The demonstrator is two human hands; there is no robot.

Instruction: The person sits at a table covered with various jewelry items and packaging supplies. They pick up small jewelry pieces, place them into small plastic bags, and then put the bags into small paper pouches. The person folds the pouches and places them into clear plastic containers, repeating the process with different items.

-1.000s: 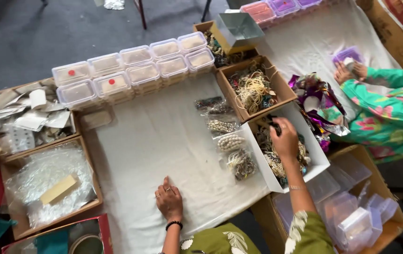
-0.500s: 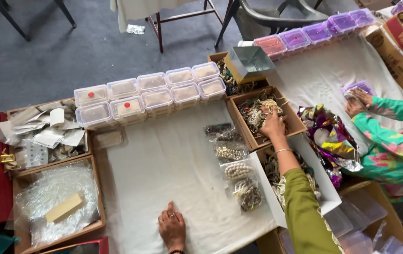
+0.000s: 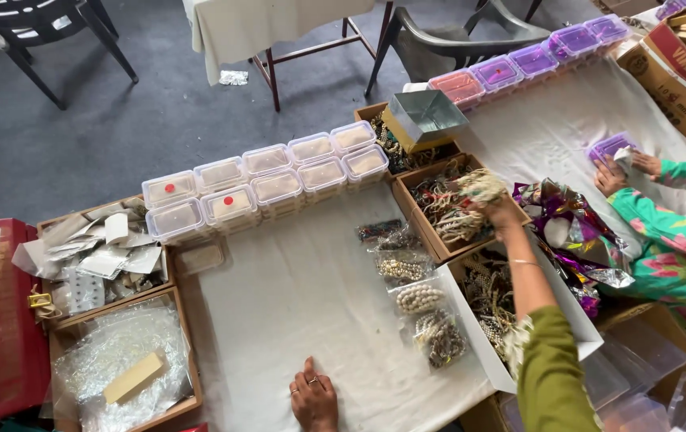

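Fingers of the right hand (image 3: 496, 210) are closed around a pale, stringy bundle of trinkets (image 3: 479, 186), lifted just over the brown cardboard box (image 3: 419, 216) at about two o'clock from the middle of the table; fingers of the left hand (image 3: 313, 398) lie spread and flat, gripping nothing, on the white cloth (image 3: 295, 304) at six o'clock; small clear bags of beads (image 3: 415, 298) lie in a line between the two hands; two rows of lidded clear tubs (image 3: 267, 186) run across at eleven o'clock; open boxes of paper scraps and plastic wrap (image 3: 111, 352) sit at eight o'clock; at three o'clock another person's hands (image 3: 623, 172) press on a purple tub (image 3: 608, 147); beyond the table lies grey carpet (image 3: 79, 136), with dark plastic chairs (image 3: 455, 36) at twelve o'clock.
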